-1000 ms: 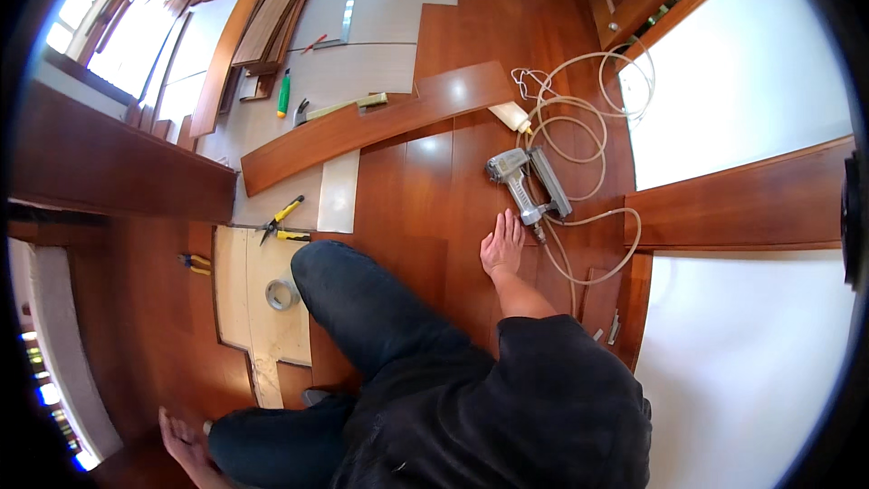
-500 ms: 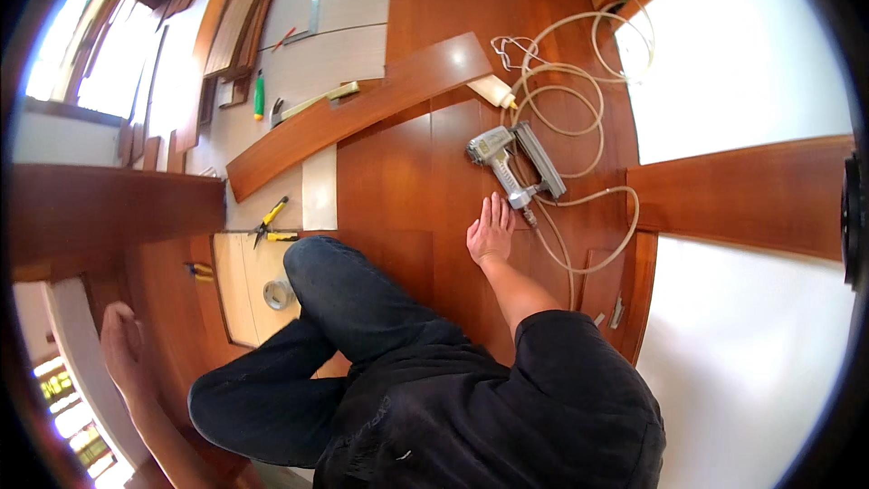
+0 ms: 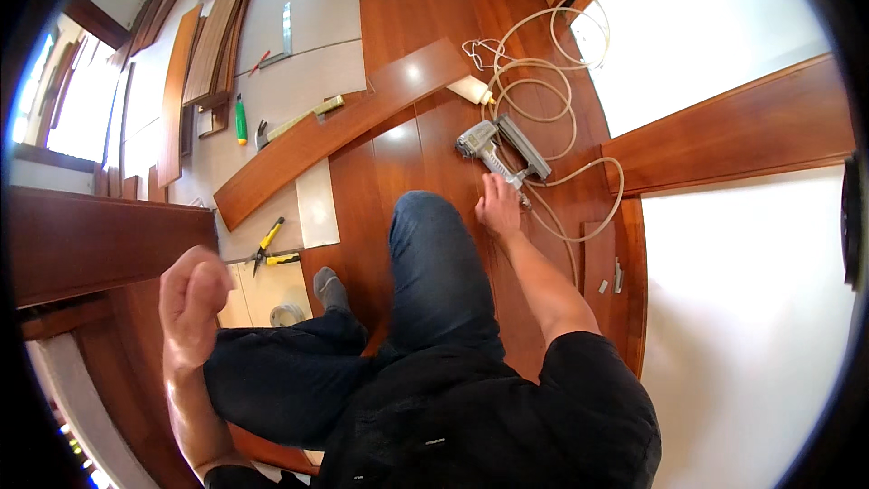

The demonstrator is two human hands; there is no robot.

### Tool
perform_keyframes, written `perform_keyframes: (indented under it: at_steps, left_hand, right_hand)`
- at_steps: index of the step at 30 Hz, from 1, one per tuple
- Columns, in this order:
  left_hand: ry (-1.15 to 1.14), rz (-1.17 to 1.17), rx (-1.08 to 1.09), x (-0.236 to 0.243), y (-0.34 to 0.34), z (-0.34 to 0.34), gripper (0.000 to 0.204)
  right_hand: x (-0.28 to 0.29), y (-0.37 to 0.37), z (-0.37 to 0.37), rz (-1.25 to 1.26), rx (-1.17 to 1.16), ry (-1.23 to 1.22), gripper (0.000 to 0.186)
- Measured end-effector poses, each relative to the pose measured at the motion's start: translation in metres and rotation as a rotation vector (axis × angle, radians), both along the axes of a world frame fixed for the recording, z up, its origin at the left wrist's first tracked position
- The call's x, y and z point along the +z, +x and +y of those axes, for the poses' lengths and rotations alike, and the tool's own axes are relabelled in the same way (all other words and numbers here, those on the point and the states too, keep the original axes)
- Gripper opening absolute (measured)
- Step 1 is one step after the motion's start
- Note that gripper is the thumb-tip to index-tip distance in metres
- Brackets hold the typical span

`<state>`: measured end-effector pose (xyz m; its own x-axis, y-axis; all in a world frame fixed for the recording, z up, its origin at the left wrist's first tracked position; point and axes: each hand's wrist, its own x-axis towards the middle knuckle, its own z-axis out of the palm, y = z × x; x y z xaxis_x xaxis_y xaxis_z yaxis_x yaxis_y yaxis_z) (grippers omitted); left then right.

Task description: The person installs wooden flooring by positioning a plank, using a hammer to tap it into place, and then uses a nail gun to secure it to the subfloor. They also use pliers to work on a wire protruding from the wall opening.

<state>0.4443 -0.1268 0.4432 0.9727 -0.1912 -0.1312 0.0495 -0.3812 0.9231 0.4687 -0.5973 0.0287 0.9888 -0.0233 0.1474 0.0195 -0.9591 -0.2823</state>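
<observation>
Broadly, a reddish wooden floor (image 3: 425,163) fills the middle of the scene, with a long loose plank (image 3: 339,131) lying slantwise across its far left edge. Right of that plank, a pale hose (image 3: 543,81) coils on the boards and loops round to a grey nail gun (image 3: 493,149) lying on its side. The right hand (image 3: 498,206) rests palm down on the floor just near of the gun's handle, fingers spread, gripping nothing. The left hand (image 3: 192,294), raised at the near left, is loosely curled and empty. Yellow-handled pliers (image 3: 268,240) and a green tube (image 3: 241,119) lie on grey underlay farther left. No containers are seen.
</observation>
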Motion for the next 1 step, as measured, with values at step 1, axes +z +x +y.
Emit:
perform_keyframes:
  at_steps: [1]
  left_hand:
    - [0.167,-0.032,-0.088,0.0067,0.0075,-0.0081,0.034]
  right_hand:
    - [-0.0002,0.0083,-0.0116,0.012,-0.102,-0.059,0.07]
